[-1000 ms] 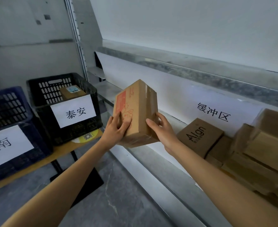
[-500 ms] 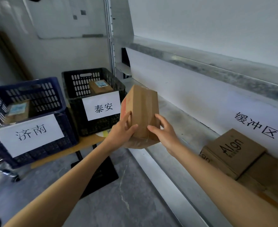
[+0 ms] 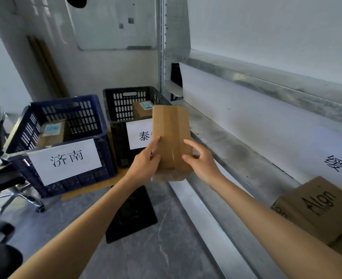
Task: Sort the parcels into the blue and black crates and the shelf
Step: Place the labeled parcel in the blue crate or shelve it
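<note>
Left grip (image 3: 146, 161): closed on the parcel (image 3: 171, 133) at its lower left edge, with one finger laid up the taped face.
Right grip (image 3: 201, 161): held the same parcel's lower right edge, thumb on the face and fingers round the side.
Parcel's place: in the air, in front of the black crate (image 3: 130, 90) and just off the front lip of the shelf (image 3: 226, 141). The blue crate (image 3: 81, 179) stood further left on the counter (image 3: 89, 188).
Step in hand: likely turning the parcel over to settle its destination. No address label showed on the face toward the camera.
Next move: probably called for another face to be turned up, then a carry over the chosen crate's rim or onto the shelf.
Long axis: near upright, the top leaning slightly away toward the black crate. The tape seam ran along it, facing the camera.
</note>
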